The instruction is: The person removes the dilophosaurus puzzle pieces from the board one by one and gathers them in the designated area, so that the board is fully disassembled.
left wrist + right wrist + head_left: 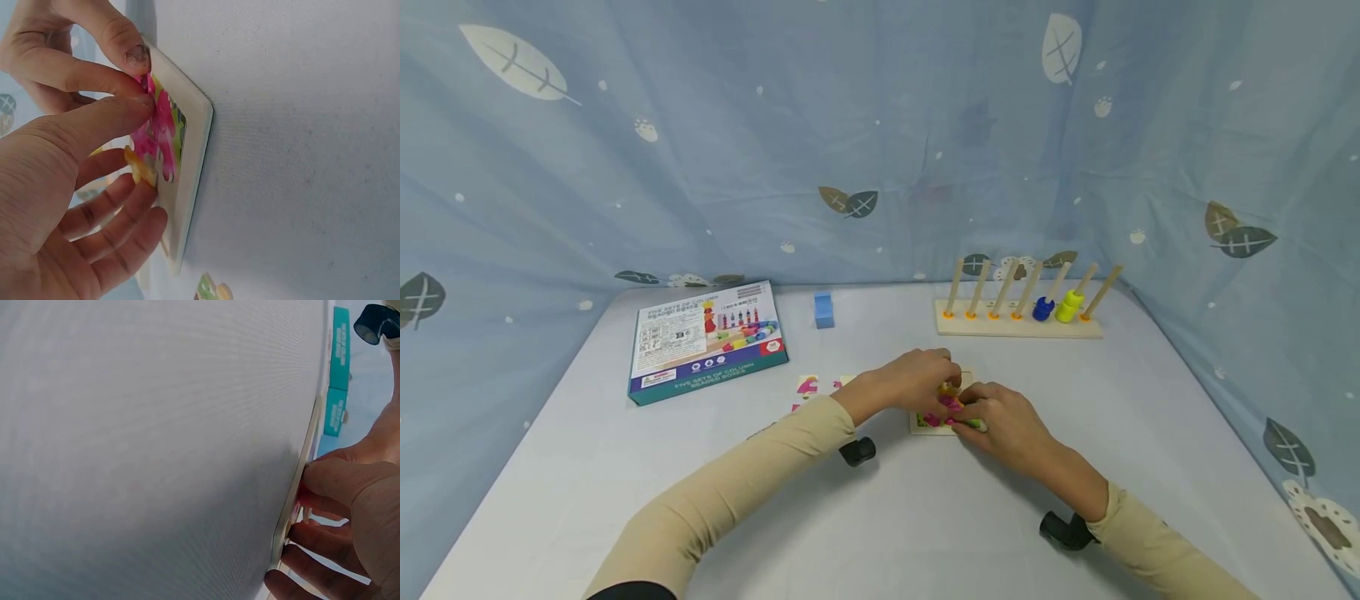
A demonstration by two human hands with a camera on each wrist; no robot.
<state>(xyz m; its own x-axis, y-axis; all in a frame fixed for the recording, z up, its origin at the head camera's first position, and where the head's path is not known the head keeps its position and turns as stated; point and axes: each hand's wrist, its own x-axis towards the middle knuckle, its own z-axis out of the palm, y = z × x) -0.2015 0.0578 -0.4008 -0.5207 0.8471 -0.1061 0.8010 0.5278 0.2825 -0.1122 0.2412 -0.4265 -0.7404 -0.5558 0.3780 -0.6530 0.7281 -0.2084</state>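
A small wooden jigsaw tray (pixel 922 430) with a pale raised rim lies under both hands. Pink, green and yellow picture pieces fill part of it. My left hand (pixel 917 385) reaches over from the left, its thumb on a pink puzzle piece (pixel 164 128) and its fingers curled at a tilted yellow puzzle piece (pixel 142 169). From the right, my right hand (pixel 1003 423) pinches the pink pieces' edge between thumb and forefinger, close to the left thumb. The hands hide much of the tray in the head view.
Loose puzzle pieces (pixel 807 385) lie left of the tray, partly behind the left forearm. Farther back are a boxed bead set (pixel 707 342), a blue block (pixel 823 310) and a wooden peg stand (pixel 1018 328) with blue and yellow beads. A patterned curtain (pixel 880 142) hangs behind the table.
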